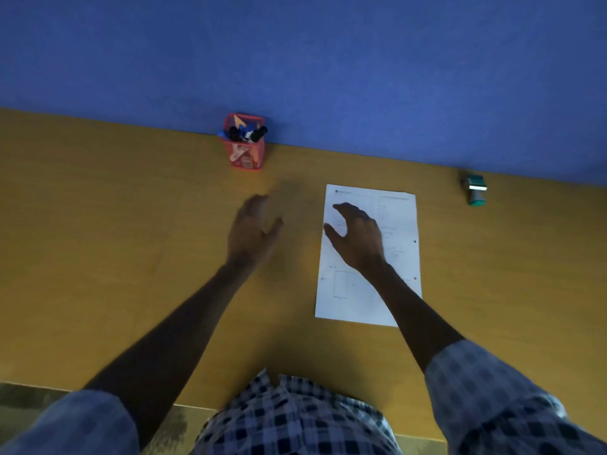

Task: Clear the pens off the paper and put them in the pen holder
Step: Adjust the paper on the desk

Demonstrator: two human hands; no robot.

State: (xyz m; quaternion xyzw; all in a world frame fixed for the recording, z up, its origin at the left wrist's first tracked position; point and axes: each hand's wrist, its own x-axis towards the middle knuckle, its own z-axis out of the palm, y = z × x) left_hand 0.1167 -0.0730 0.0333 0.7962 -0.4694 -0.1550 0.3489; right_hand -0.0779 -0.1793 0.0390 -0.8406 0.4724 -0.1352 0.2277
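A red mesh pen holder [244, 156] stands at the back of the desk against the blue wall, with several dark and blue pens [248, 133] sticking out of its top. A white printed sheet of paper [397, 211] lies flat to the right of centre; no pens show on it. My right hand [358, 236] hovers over the sheet's upper left part, fingers spread, holding nothing. My left hand [253, 229] is blurred, left of the paper and below the holder, fingers apart and empty.
The yellow-brown desk [115, 241] runs up to the blue wall [328, 60]. A small green and grey stamp-like object [475, 188] sits at the back right. My checked shirt fills the bottom edge.
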